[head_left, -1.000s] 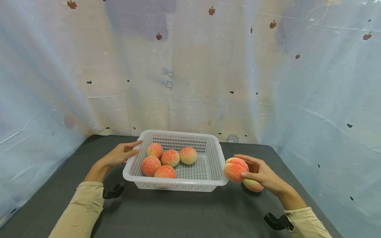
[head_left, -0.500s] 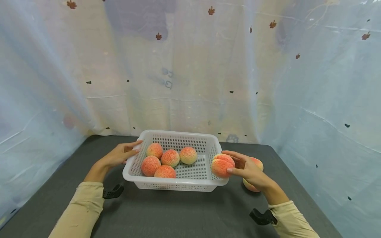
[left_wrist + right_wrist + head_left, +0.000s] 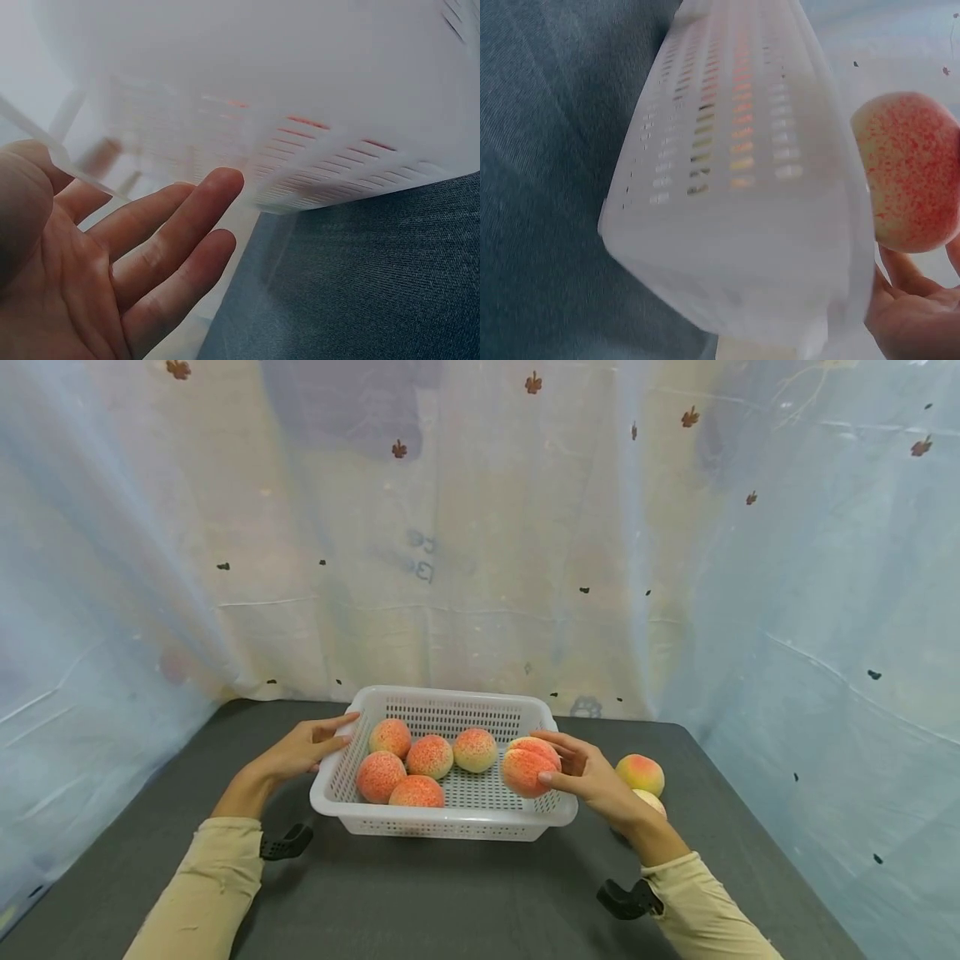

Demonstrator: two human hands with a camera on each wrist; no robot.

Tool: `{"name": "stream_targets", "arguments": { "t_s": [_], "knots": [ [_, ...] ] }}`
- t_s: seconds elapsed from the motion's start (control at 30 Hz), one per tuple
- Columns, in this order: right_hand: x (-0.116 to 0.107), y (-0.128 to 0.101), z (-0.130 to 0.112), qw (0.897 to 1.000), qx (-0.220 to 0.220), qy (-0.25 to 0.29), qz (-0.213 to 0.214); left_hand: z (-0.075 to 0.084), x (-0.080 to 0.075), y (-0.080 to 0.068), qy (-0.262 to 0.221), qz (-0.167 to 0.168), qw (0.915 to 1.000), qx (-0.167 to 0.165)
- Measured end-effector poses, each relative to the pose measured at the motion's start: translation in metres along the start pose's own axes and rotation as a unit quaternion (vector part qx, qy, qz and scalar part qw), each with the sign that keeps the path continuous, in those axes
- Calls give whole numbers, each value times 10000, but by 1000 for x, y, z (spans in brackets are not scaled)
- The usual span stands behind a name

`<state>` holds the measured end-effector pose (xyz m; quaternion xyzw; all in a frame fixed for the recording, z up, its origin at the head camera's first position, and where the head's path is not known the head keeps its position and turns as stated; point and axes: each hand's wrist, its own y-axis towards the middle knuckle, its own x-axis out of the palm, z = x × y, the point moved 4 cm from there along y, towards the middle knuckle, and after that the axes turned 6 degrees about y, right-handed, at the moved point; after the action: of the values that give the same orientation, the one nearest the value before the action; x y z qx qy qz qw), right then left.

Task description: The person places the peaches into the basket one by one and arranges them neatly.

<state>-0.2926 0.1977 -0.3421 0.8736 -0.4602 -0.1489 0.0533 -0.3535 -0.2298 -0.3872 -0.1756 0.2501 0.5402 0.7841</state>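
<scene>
A white slotted basket (image 3: 450, 695) stands mid-table with several speckled red peaches (image 3: 416, 793) lying inside. My right hand (image 3: 581, 772) holds another peach (image 3: 527, 768) over the basket's right end, just inside the rim. The right wrist view shows that peach (image 3: 911, 172) in my palm (image 3: 919, 315) beside the basket wall (image 3: 735, 195). My left hand (image 3: 307, 747) rests at the basket's left rim with the thumb on top. Seen from the left wrist, its fingers (image 3: 150, 255) lie straight along the outer wall (image 3: 300, 112).
Two more peaches lie on the dark table (image 3: 450, 893) right of the basket: a yellow-red one (image 3: 640, 773) and a pale one (image 3: 651, 800) partly behind my right wrist. Translucent sheeting (image 3: 480, 568) walls in the table on three sides.
My right hand has carried its peach leftward from beside the basket to over its right end, uncovering the two peaches on the table. The left hand has not moved.
</scene>
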Motion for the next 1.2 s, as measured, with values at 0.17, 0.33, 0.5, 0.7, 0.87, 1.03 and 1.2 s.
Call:
{"name": "stream_targets", "arguments": {
  "t_s": [0.17,0.33,0.5,0.7,0.87,1.03,1.2],
  "knots": [
    [7,8,3,10000,9,66,-8,0,0,0,-23,27,10000,-9],
    [11,14,7,10000,13,58,-36,-1,0,1,6,54,10000,10],
    [17,19,10,9999,50,94,-1,-3,0,2,-16,57,10000,-72],
    [23,25,11,9998,98,78,142,-4,0,1,-109,17,9999,-64],
    [30,30,11,9997,121,174,137,-7,0,1,-138,56,9998,-125],
    [36,36,12,9995,57,298,29,-7,0,0,-161,60,9998,-90],
    [41,43,14,9994,-47,315,-130,-6,0,1,-149,30,9999,-11]
  ]
}}
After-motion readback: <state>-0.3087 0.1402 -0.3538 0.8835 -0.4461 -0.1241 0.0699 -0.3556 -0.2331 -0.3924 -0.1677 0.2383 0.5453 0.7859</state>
